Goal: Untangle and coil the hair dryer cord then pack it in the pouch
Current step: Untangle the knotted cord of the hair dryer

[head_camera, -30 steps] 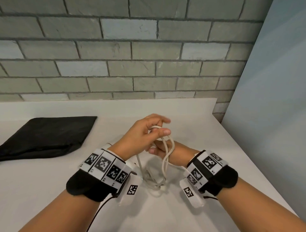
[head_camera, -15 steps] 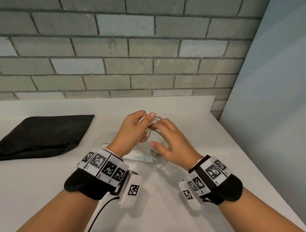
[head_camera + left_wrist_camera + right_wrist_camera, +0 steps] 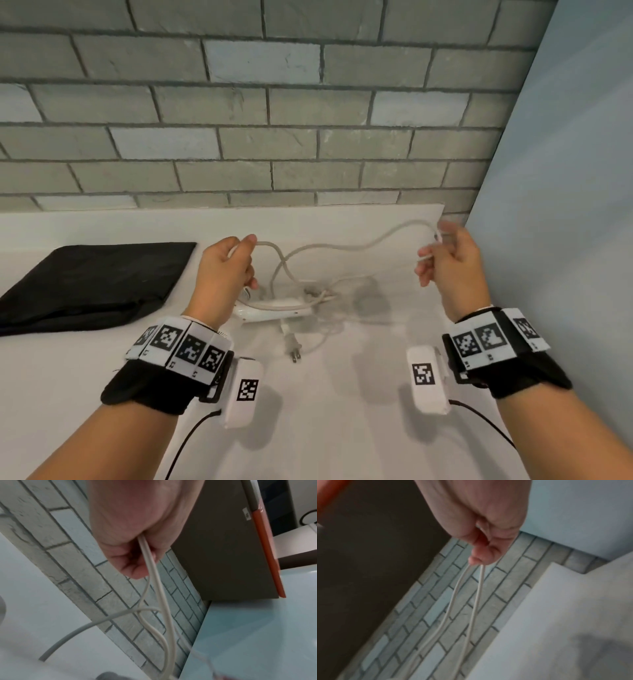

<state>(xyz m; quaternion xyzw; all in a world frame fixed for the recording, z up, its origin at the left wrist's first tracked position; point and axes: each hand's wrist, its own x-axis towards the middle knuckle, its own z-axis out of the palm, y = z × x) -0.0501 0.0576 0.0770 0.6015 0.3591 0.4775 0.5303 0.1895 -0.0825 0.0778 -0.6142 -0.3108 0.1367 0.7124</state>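
The white cord (image 3: 342, 246) stretches in the air between my two hands above the table. My left hand (image 3: 236, 257) pinches one part of the cord (image 3: 154, 577), and my right hand (image 3: 442, 250) pinches another part far to the right, where the cord (image 3: 464, 595) hangs in two strands. Below them the white hair dryer (image 3: 274, 310) lies on the table with more cord bunched at its end. The plug (image 3: 294, 349) lies near the front of it. A flat black pouch (image 3: 89, 281) rests at the left of the table.
The white table (image 3: 325, 428) ends at a grey brick wall (image 3: 274, 120) behind and a pale blue panel (image 3: 565, 205) on the right. Black cables from the wrist cameras trail over the table near my forearms.
My hands were close together over the dryer with the cord looped around their fingers. They have moved apart, the right hand far to the right, drawing a length of cord out between them.
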